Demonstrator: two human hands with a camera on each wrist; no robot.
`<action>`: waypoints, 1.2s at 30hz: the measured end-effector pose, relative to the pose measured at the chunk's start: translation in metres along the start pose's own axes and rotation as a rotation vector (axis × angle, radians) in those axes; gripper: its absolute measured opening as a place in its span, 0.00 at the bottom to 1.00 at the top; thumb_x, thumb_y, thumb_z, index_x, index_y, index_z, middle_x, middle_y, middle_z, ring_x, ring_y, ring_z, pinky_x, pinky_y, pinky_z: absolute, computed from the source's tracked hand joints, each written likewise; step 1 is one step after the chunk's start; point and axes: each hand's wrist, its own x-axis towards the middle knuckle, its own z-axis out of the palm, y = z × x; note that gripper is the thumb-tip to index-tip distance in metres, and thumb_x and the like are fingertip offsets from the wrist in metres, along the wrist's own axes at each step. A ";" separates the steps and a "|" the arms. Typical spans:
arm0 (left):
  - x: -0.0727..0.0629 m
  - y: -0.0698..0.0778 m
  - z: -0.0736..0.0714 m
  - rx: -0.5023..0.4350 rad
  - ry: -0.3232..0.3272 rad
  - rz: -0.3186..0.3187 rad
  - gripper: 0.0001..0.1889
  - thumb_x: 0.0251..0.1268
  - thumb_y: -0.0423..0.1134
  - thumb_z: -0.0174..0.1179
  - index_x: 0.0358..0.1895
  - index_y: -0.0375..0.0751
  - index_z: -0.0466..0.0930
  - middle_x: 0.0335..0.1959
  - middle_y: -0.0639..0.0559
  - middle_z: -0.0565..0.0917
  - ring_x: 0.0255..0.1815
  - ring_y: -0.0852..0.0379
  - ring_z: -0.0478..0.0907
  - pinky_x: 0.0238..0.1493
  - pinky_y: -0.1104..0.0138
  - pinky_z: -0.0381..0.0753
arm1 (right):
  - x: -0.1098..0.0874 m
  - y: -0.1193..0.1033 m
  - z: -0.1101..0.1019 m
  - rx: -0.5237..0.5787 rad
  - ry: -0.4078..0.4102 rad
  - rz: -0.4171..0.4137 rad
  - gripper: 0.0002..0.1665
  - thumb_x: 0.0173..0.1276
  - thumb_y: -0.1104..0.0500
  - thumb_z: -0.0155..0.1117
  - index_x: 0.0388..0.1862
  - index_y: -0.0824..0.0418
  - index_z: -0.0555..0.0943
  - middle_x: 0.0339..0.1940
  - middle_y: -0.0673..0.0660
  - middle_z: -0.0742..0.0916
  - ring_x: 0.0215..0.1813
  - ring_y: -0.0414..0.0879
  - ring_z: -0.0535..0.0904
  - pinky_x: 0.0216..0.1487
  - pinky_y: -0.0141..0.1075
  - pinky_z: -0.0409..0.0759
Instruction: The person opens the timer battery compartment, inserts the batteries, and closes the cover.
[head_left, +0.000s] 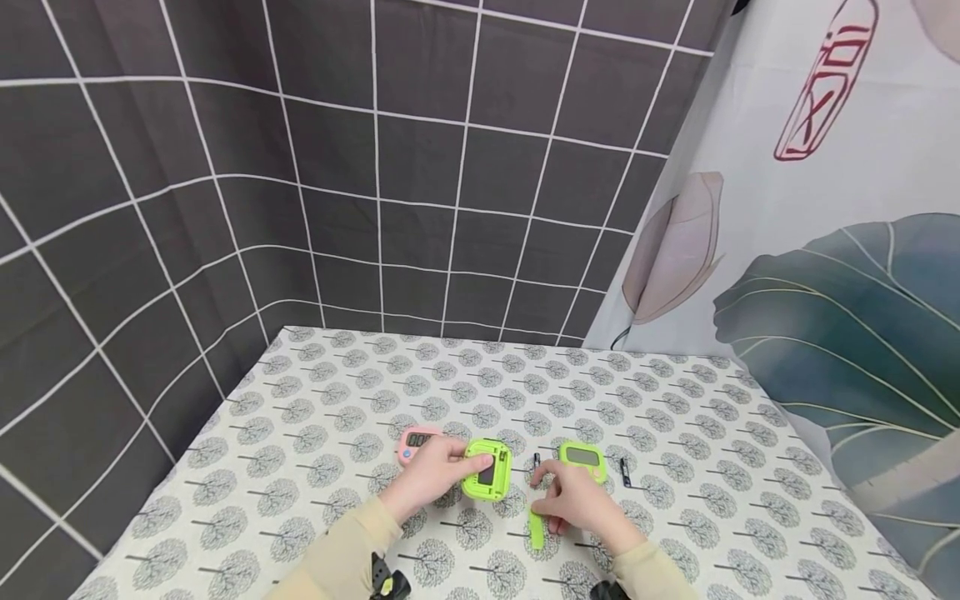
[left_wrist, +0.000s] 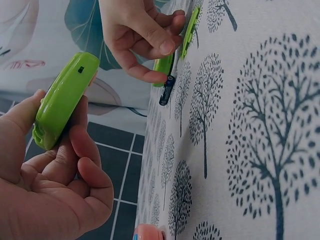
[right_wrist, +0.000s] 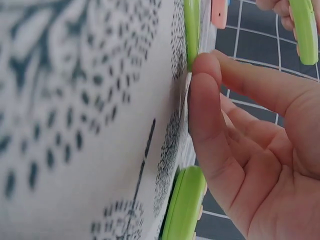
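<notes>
My left hand grips a green digital timer off the table, its open back facing up, thumb on top. A slot shows inside the timer's back. Low over the tablecloth, my right hand has thumb and index finger spread apart. A slim green battery cover lies by the right thumb and overlaps it in the head view. Near the right index fingertip lies a small black battery. A second green timer rests screen up just beyond the right hand.
A pink timer lies partly behind the left hand. Another black battery is right of the second green timer. The table has a tree-patterned cloth. Dark gridded fabric hangs behind, with a leaf-printed curtain at right.
</notes>
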 end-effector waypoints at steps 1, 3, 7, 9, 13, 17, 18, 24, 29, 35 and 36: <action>0.000 0.000 0.000 -0.002 0.000 0.000 0.17 0.60 0.53 0.62 0.39 0.42 0.84 0.30 0.53 0.87 0.32 0.60 0.80 0.43 0.63 0.74 | 0.001 0.000 0.000 -0.002 0.019 0.006 0.18 0.54 0.67 0.70 0.44 0.66 0.76 0.16 0.52 0.78 0.13 0.40 0.75 0.15 0.35 0.77; 0.001 -0.001 0.000 -0.005 0.001 -0.001 0.17 0.60 0.53 0.62 0.39 0.42 0.84 0.30 0.53 0.87 0.32 0.60 0.80 0.43 0.64 0.75 | 0.003 0.000 -0.001 -0.010 0.062 0.018 0.20 0.54 0.67 0.70 0.46 0.66 0.75 0.16 0.53 0.79 0.13 0.41 0.76 0.15 0.35 0.77; 0.001 -0.002 0.001 -0.017 0.001 -0.002 0.17 0.60 0.52 0.62 0.39 0.41 0.84 0.29 0.53 0.87 0.31 0.59 0.80 0.41 0.66 0.76 | 0.007 0.000 0.000 -0.019 0.145 0.034 0.20 0.53 0.68 0.70 0.44 0.66 0.73 0.16 0.53 0.79 0.14 0.42 0.77 0.16 0.33 0.77; 0.001 -0.003 0.001 -0.021 -0.001 -0.005 0.17 0.60 0.52 0.62 0.39 0.41 0.84 0.29 0.53 0.87 0.31 0.59 0.80 0.40 0.66 0.76 | 0.008 -0.001 0.000 -0.026 0.165 0.050 0.21 0.53 0.68 0.70 0.44 0.66 0.72 0.16 0.53 0.79 0.14 0.43 0.77 0.17 0.33 0.77; 0.001 -0.002 0.002 -0.024 -0.004 -0.007 0.17 0.60 0.52 0.62 0.40 0.41 0.84 0.30 0.52 0.87 0.30 0.59 0.80 0.40 0.66 0.76 | 0.009 -0.002 0.001 -0.056 0.168 0.077 0.28 0.53 0.68 0.70 0.53 0.69 0.71 0.18 0.54 0.78 0.14 0.43 0.77 0.17 0.33 0.77; 0.001 -0.002 0.001 -0.025 -0.006 0.005 0.18 0.61 0.52 0.62 0.42 0.40 0.84 0.31 0.52 0.87 0.31 0.60 0.82 0.42 0.67 0.78 | 0.010 -0.003 0.001 -0.077 0.155 0.087 0.40 0.52 0.70 0.69 0.64 0.71 0.65 0.18 0.54 0.78 0.14 0.43 0.77 0.17 0.32 0.77; 0.001 -0.002 0.001 -0.023 -0.005 0.013 0.18 0.61 0.51 0.61 0.43 0.40 0.84 0.31 0.51 0.87 0.32 0.60 0.82 0.42 0.67 0.78 | 0.011 -0.004 0.001 -0.078 0.149 0.089 0.41 0.52 0.70 0.69 0.66 0.72 0.64 0.18 0.54 0.78 0.14 0.43 0.77 0.17 0.32 0.77; 0.001 -0.003 0.001 -0.023 -0.005 0.030 0.17 0.61 0.50 0.62 0.43 0.38 0.83 0.32 0.50 0.87 0.31 0.60 0.82 0.39 0.69 0.79 | 0.015 -0.006 0.002 -0.104 0.129 0.101 0.41 0.53 0.73 0.67 0.66 0.73 0.63 0.19 0.55 0.78 0.13 0.43 0.76 0.16 0.33 0.77; 0.001 -0.002 0.000 -0.017 -0.003 0.024 0.18 0.61 0.50 0.61 0.43 0.38 0.83 0.32 0.50 0.87 0.31 0.60 0.82 0.38 0.70 0.79 | 0.018 -0.007 0.004 -0.174 0.141 0.108 0.39 0.52 0.74 0.65 0.65 0.73 0.65 0.15 0.53 0.78 0.12 0.42 0.75 0.15 0.32 0.76; 0.002 0.000 -0.001 -0.010 0.004 0.021 0.18 0.62 0.50 0.62 0.43 0.37 0.83 0.31 0.49 0.87 0.30 0.60 0.82 0.36 0.70 0.79 | 0.020 -0.007 0.006 -0.240 0.166 0.118 0.32 0.53 0.72 0.66 0.58 0.74 0.70 0.14 0.51 0.78 0.12 0.41 0.74 0.15 0.31 0.74; 0.001 0.000 -0.001 -0.011 0.005 0.018 0.18 0.61 0.50 0.62 0.42 0.37 0.83 0.31 0.50 0.87 0.30 0.61 0.82 0.36 0.70 0.79 | 0.020 -0.007 0.006 -0.247 0.168 0.122 0.31 0.53 0.71 0.67 0.57 0.74 0.71 0.15 0.51 0.78 0.12 0.41 0.74 0.15 0.31 0.74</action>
